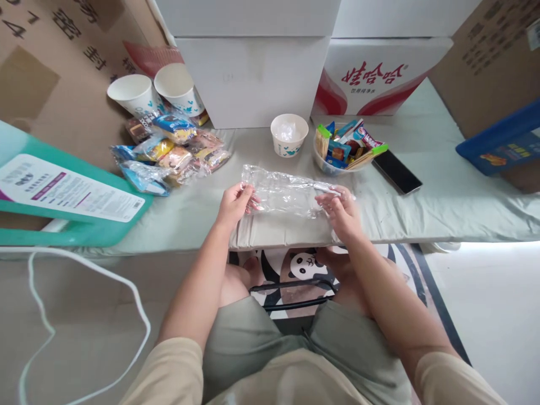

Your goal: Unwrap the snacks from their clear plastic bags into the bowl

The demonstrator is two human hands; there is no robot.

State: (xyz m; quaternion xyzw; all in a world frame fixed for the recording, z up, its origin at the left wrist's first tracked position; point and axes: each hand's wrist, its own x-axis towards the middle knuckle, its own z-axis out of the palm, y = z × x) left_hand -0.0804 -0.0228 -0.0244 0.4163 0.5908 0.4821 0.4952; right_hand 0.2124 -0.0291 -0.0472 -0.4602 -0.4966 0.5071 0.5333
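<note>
A clear plastic bag (282, 194) is stretched flat between my hands, just above the cloth-covered surface. My left hand (237, 203) pinches its left end between thumb and fingers. At the other end, my right hand (341, 211) grips the bag near a whitish strip along its edge. Behind the bag stands a paper cup (289, 136) with crumpled clear plastic inside. A clear bowl (327, 165) of wrapped snacks and green-tipped sticks sits beyond my right hand. To the left lies a heap of wrapped snacks (172, 149).
Two paper cups (135, 95) stand behind the snack heap. A black phone (397, 171) lies right of the bowl. White boxes (261, 79) line the back. A green container (71, 191) stands at left, a blue package (502, 140) at right. A white cable (137, 304) loops at lower left.
</note>
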